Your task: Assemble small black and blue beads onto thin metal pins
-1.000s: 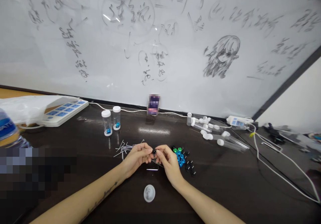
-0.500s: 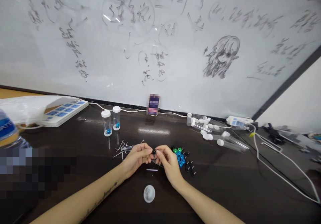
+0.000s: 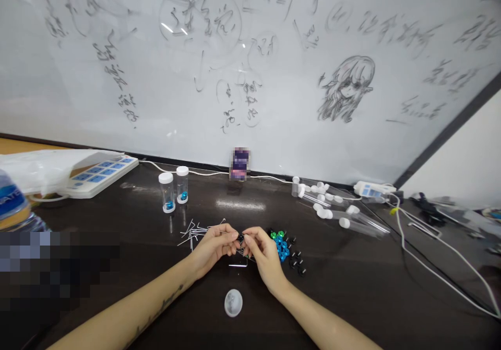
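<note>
Small black piece (image 3: 241, 237), mostly covered by fingertips so that we cannot make out its full shape, sits in our grip: we pinch it between the thumb and fingers of our left hand (image 3: 214, 243) and those of our right hand (image 3: 264, 254). Just on our side of the grip, one thin silver metal rod (image 3: 237, 265) with a bent end lies on the glossy dark brown tabletop (image 3: 188, 313). Just right of our right hand we see a cluster of bright blue ring-shaped pieces (image 3: 282, 248), with shiny green round pieces (image 3: 281, 234) at its far edge and black-headed screws with silver shafts (image 3: 300, 270) beside it. Just left of the grip lies a loose pile of bent silver metal rods (image 3: 199, 230). Closer to our body than the grip rests a round translucent white dish (image 3: 233, 303). Beyond the grip, to the left, two clear cylindrical vials with white caps (image 3: 167, 191) stand upright with blue bits inside; well to the right, clear tubes with white caps (image 3: 362, 225) lie scattered. Farthest beyond it we face a glossy whiteboard with black handwriting (image 3: 282, 146).
</note>
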`<action>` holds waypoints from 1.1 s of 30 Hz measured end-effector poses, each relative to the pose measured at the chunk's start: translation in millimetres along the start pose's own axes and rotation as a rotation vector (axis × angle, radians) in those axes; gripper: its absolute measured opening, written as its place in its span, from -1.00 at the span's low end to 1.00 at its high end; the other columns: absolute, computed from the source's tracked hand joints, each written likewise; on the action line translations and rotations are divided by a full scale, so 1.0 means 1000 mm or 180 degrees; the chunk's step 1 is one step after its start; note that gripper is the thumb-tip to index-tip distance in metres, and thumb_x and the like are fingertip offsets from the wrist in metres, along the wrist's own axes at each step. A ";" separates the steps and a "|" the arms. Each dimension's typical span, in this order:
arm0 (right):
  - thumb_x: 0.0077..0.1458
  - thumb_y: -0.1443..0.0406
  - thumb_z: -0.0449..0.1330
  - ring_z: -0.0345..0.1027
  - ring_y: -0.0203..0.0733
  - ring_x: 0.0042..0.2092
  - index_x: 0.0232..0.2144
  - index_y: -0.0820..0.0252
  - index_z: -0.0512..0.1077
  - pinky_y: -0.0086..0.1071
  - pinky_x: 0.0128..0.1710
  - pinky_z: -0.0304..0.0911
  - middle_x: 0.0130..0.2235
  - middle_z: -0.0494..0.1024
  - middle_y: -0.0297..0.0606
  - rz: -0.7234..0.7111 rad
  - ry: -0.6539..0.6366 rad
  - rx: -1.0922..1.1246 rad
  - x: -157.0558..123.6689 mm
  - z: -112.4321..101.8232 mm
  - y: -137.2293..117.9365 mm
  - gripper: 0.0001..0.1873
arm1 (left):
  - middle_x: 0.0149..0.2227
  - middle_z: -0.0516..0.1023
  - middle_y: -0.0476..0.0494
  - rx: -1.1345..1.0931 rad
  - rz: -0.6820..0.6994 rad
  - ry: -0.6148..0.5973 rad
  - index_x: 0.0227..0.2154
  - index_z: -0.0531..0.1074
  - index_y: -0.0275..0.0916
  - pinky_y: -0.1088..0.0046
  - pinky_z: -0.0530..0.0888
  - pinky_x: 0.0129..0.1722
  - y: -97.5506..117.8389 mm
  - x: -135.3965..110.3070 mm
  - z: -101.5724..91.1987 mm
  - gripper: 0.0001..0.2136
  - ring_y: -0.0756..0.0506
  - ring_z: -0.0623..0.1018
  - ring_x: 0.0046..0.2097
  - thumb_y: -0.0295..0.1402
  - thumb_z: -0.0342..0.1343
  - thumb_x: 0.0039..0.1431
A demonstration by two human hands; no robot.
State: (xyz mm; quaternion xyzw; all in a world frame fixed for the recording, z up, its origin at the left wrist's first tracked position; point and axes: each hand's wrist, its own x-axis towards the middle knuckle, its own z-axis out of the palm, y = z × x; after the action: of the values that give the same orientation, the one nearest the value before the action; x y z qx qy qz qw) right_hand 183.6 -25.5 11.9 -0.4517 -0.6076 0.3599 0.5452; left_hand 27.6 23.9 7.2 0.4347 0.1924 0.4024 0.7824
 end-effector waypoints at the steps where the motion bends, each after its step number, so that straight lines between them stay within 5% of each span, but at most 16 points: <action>1: 0.19 0.22 0.09 0.29 -0.31 -0.47 -0.28 0.18 0.36 -0.46 -0.48 0.20 -0.48 0.40 -0.37 0.0003 0.0000 -0.0006 0.000 0.000 0.000 -0.85 | -0.51 0.54 -0.12 -0.0001 0.0004 -0.0004 -0.46 0.42 -0.34 0.63 0.34 -0.51 0.000 0.000 0.000 -0.89 0.07 0.46 -0.52 -0.39 0.20 0.06; 33: 0.15 0.23 0.13 0.35 -0.22 -0.36 -0.22 0.15 0.43 -0.42 -0.38 0.26 -0.37 0.47 -0.29 -0.0063 0.0026 -0.0357 0.000 -0.001 -0.001 -0.83 | -0.50 0.54 -0.11 -0.0077 -0.0014 0.0040 -0.46 0.43 -0.34 0.63 0.34 -0.51 0.001 0.000 0.001 -0.88 0.07 0.45 -0.52 -0.38 0.22 0.04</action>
State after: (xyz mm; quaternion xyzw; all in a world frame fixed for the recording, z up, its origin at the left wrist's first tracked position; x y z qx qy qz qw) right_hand 184.6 -26.2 12.8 -0.4770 -0.6290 0.3181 0.5250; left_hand 27.5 23.6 8.6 0.4222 0.1934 0.4056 0.7873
